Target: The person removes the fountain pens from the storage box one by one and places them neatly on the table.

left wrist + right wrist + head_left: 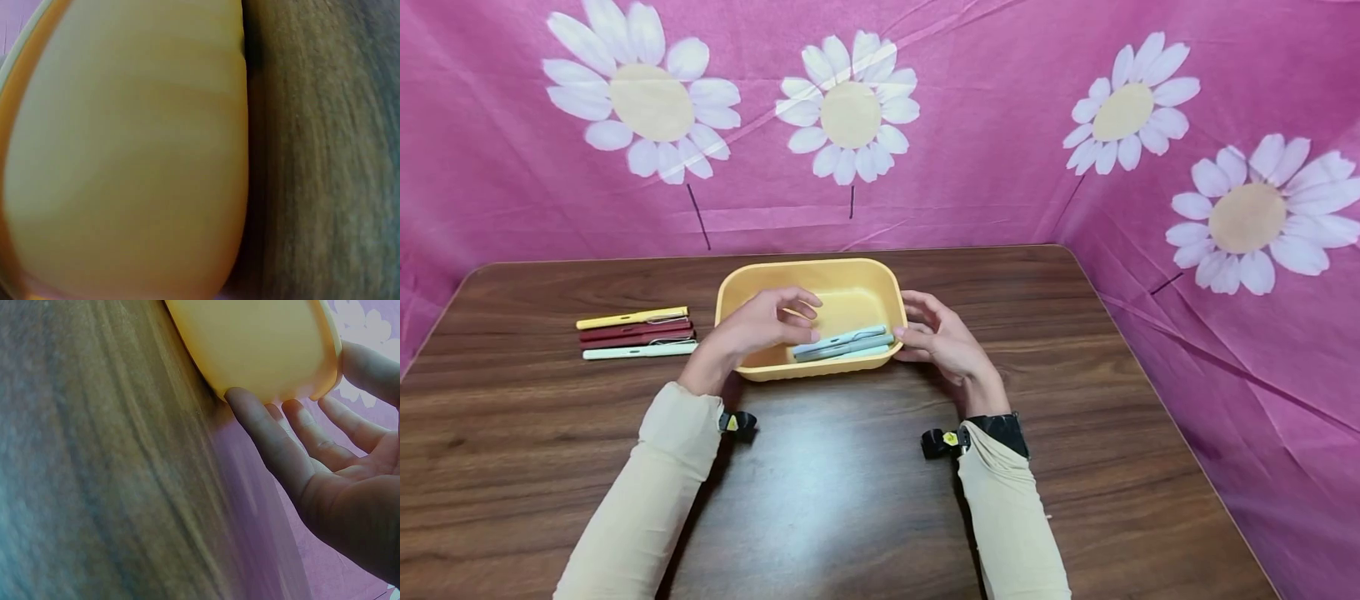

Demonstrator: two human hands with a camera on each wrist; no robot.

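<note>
A shallow yellow plastic basket stands on the table near its far edge. Inside, at the front right, lie several pens with clips, among them a light blue pen and a grey-blue pen. My left hand reaches over the basket's left side, fingers loosely bent and apart, thumb tip close by the pens' left ends. With my right hand I hold the right end of the basket, thumb at the rim and fingers against the outer wall. The basket's side wall fills much of the left wrist view.
Left of the basket, a yellow pen, dark red pens and a pale mint pen lie side by side on the dark wood table. A pink cloth with daisies hangs behind and along the right.
</note>
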